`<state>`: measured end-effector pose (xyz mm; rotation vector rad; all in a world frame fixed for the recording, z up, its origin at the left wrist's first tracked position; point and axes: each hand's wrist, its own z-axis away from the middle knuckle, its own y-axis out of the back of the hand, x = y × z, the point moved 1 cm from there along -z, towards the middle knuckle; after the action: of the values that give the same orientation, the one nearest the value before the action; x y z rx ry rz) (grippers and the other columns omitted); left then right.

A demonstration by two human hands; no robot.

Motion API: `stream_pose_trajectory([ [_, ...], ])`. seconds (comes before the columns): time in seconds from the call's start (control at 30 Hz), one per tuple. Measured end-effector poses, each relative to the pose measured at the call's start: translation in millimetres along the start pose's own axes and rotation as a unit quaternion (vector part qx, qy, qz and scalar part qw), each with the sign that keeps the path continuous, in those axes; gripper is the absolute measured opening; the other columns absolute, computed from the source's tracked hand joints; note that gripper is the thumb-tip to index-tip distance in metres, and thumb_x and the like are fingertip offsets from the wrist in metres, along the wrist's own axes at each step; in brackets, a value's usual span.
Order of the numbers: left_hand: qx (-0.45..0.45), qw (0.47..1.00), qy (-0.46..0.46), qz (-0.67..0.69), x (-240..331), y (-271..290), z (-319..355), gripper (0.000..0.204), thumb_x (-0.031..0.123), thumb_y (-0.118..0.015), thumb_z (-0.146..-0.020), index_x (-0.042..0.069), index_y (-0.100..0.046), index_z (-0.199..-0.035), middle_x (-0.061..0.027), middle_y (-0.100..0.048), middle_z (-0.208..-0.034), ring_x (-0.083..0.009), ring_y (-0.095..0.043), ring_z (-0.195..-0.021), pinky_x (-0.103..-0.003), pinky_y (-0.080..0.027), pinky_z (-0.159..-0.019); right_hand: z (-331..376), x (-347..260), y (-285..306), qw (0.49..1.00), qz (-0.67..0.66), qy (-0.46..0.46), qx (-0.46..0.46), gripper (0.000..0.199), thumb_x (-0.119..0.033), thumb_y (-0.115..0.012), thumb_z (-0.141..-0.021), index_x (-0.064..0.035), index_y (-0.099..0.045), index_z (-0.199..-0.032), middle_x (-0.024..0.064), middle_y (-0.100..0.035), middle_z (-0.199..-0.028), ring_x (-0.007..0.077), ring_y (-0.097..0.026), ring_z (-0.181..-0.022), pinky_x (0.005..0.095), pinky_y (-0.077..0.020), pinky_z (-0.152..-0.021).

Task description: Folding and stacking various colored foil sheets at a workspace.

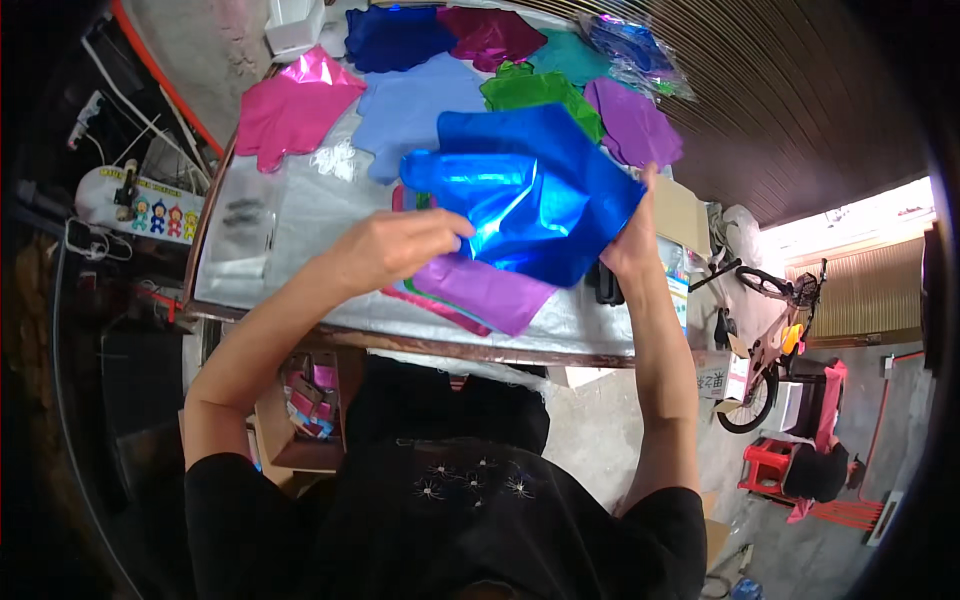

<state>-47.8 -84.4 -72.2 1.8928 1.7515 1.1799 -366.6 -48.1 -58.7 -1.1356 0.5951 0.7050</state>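
A shiny blue foil balloon (545,190), flat and uninflated, is held up a little above the table between my two hands. My left hand (405,243) pinches its near left edge. At its right corner, my right hand (632,235) grips it with the thumb up along the edge. Below the blue one lies a loose pile of flat foil pieces, a purple foil piece (495,293) uppermost, with pink and green edges showing. Part of that pile is hidden by the blue balloon. A black object (607,284) lies by my right wrist.
Farther back on the table (300,235) lie pink (290,110), light blue (415,100), green (535,92) and purple (640,120) foil pieces, white ribbon (335,158) and a clear bag (640,50). An open carton (300,420) stands below the table's front edge; a person (818,472) sits far right.
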Motion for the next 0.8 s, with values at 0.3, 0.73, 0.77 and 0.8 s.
stream_pose_trajectory([
  [0.3, 0.012, 0.999, 0.046, 0.021, 30, -42, 52, 0.014, 0.0, -0.07, -0.085, 0.0, -0.067, -0.1, -0.0092, -0.071, -0.114, -0.0238, -0.072, -0.092, -0.032, -0.061, -0.078, 68, 29, 51, 0.9, 0.429, 0.039, 0.07, 0.027, -0.023, -0.078, -0.088, 0.001, -0.07, -0.096, 0.0111, -0.071, -0.083, 0.0177, -0.066, -0.064, 0.0295, -0.0552, -0.055],
  [0.73, 0.139, 0.92, 0.365, -0.024, -3, -9, 114, 0.045, 0.014, -0.081, -0.078, 0.005, -0.066, -0.119, -0.0133, -0.069, -0.114, -0.026, -0.066, -0.104, -0.037, -0.053, -0.088, 51, 53, 62, 0.878, 0.474, 0.038, 0.06, 0.013, -0.007, -0.074, -0.089, 0.0029, -0.066, -0.088, 0.0045, -0.064, -0.066, 0.0101, -0.055, -0.044, 0.0241, -0.0414, -0.039],
  [0.77, 0.135, 0.923, 0.358, -0.037, -4, -11, 110, 0.048, 0.017, -0.083, -0.077, 0.004, -0.065, -0.12, -0.0139, -0.068, -0.115, -0.0277, -0.065, -0.107, -0.039, -0.052, -0.091, 49, 53, 60, 0.873, 0.482, 0.04, 0.06, 0.013, -0.007, -0.074, -0.089, 0.0032, -0.066, -0.087, 0.0043, -0.063, -0.066, 0.01, -0.054, -0.044, 0.0241, -0.041, -0.039],
  [0.8, 0.137, 0.923, 0.359, -0.036, -5, -14, 106, 0.048, 0.017, -0.083, -0.077, 0.004, -0.065, -0.12, -0.0139, -0.068, -0.115, -0.0277, -0.065, -0.107, -0.039, -0.052, -0.091, 47, 51, 57, 0.873, 0.483, 0.04, 0.059, 0.013, -0.007, -0.074, -0.089, 0.0032, -0.066, -0.087, 0.0043, -0.063, -0.066, 0.01, -0.054, -0.044, 0.0241, -0.041, -0.039],
])
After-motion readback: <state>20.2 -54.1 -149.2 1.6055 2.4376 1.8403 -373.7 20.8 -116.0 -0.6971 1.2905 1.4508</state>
